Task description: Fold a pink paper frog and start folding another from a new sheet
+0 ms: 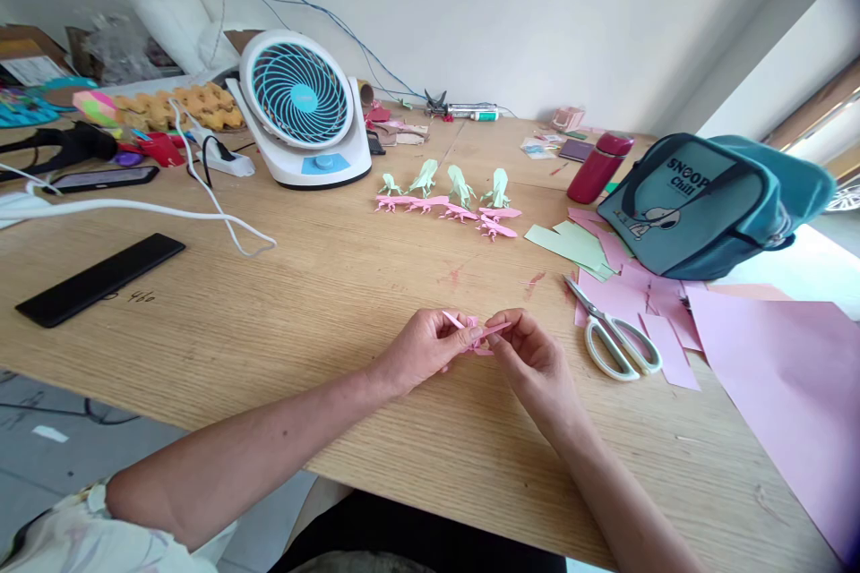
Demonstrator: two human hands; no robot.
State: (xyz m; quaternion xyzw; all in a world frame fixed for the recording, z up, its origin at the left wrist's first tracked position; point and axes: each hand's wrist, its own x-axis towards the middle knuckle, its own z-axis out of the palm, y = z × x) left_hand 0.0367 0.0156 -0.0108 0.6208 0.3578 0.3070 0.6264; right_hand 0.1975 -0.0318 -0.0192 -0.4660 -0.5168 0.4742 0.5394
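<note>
A small folded pink paper piece (478, 333) is pinched between both my hands just above the wooden table (322, 286). My left hand (430, 345) grips its left side with the fingers closed. My right hand (530, 354) pinches its right end between thumb and forefinger. Farther back lies a row of finished pink paper figures (447, 208) with several light green paper figures (443, 181) standing behind them.
White-handled scissors (614, 336) lie right of my hands on pink paper scraps (645, 304). A large pink sheet (786, 376) covers the right corner. A teal Snoopy bag (712, 197), red bottle (597, 166), white desk fan (302, 107), cables (202, 215) and a black bar (100, 277) are around.
</note>
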